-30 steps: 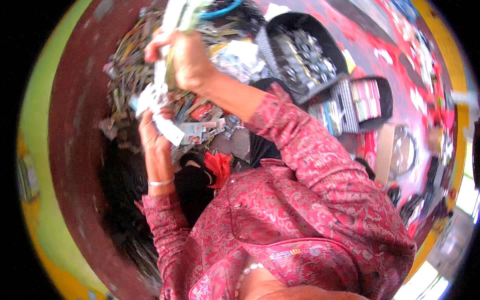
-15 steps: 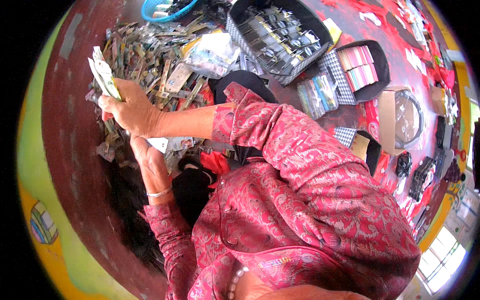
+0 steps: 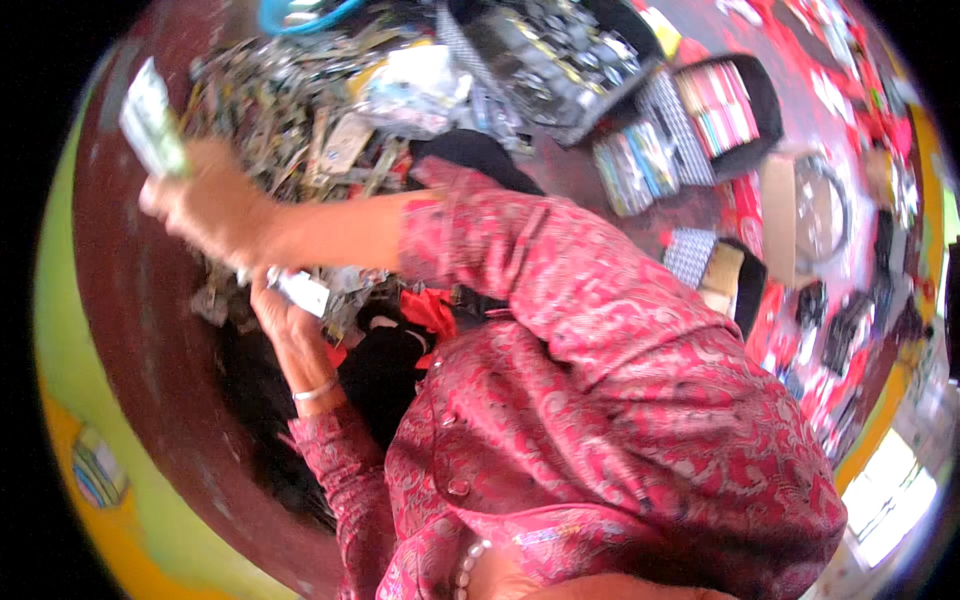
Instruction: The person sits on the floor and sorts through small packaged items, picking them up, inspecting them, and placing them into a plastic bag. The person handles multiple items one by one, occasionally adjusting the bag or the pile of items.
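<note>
"Pale-green bundle (image 3: 152,120): where is it held?"
"Clamped in the right hand (image 3: 215,205), carried farther left, past the strip pile (image 3: 285,110)."
"And the left hand (image 3: 288,320)?"
"Closed on a white slip (image 3: 304,292); both are still being handled."

Blue basket (image 3: 285,27) along the top edge; right of it, a large black bin (image 3: 645,45) with dark pieces inside. Farther right, a smaller black box (image 3: 769,105) holds striped bundles (image 3: 718,100). Lower right: bright window (image 3: 890,500).
</note>
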{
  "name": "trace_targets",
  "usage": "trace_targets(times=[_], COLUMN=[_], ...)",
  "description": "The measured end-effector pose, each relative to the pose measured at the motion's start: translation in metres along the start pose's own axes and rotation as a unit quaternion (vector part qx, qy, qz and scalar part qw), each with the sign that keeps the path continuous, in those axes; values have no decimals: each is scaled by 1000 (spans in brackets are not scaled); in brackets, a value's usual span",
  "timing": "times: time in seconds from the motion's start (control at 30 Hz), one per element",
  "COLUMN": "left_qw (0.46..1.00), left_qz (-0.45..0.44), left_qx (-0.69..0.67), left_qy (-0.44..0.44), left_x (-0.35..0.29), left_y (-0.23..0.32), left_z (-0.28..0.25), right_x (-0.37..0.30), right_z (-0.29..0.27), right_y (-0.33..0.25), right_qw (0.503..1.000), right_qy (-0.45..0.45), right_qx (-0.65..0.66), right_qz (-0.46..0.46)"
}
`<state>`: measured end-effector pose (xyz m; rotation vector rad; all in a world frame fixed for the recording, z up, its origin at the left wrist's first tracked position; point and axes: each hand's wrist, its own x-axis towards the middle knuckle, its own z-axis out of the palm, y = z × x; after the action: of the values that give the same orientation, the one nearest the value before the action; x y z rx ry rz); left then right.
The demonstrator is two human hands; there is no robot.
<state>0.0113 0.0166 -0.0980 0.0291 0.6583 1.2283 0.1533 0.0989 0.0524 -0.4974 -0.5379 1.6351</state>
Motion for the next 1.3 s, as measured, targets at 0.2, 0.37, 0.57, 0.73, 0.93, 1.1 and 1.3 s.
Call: trace_targets(times=[0.2,0.37,0.57,0.73,0.93,1.1,1.3], left_qw=[990,999,983,974,986,990,978], left_qz=[10,-3,48,-8,-82,-90,-82], left_qx=[66,-12,164,192,129,99,150], left_qy=[127,37,63,122,66,-33,119], left_x=[11,5,21,37,70,106,138], left_y=[-2,-14,-29,-30,-42,-63,-76], left_z=[3,30,45,24,22,17,11], right_x=[12,43,88,71,88,111,109], right_z=[-7,-45,-241,-350,-358,-383,-396], right_y=[-15,-87,-61,8,25,45,38], right_qw=[988,978,921,759,620,646,716], right_qy=[-68,-155,100,210,176,234,235], right_qx=[42,-25,-373,-611,-764,-726,-653], right_qz=[133,139,45,83,25,35,76])
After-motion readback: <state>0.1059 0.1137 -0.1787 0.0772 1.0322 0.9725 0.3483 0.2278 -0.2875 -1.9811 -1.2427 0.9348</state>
